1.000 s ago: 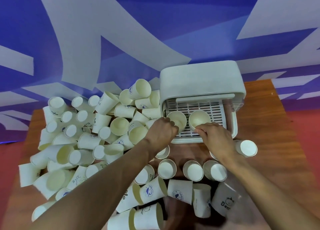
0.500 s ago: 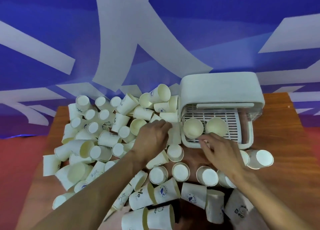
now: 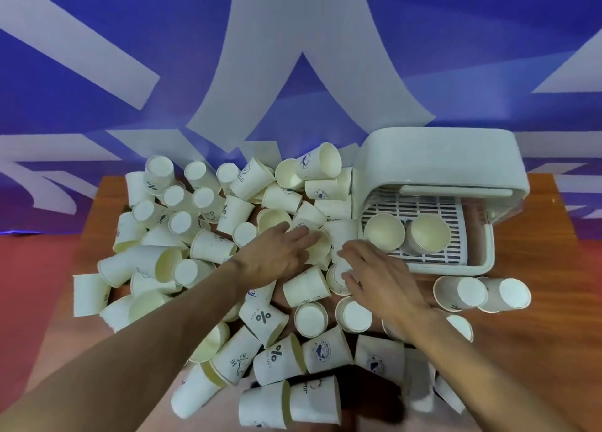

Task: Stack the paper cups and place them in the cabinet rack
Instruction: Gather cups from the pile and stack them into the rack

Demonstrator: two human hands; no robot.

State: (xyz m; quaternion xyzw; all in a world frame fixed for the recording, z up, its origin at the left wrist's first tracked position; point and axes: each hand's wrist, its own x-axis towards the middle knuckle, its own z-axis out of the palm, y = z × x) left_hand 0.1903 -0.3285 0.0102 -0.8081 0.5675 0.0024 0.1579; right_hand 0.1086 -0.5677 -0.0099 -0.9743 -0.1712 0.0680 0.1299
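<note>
Paper cups lie scattered in the dozens across the table, heaped from seven round to twelve o'clock, most on their sides or upside down, a few loosely nested; only two upright cups stand on the grille of the cabinet rack at two o'clock; so I judge the task barely begun, with nearly all the stacking and loading left. Both hands sit near the centre, at nine o'clock of the rack; the left hand has its fingers stretched nearly straight, lying on a tipped cup at its two o'clock, not curled round it; the right hand is spread wide, fingertips touching an upside-down cup at its nine o'clock, gripping nothing.
</note>
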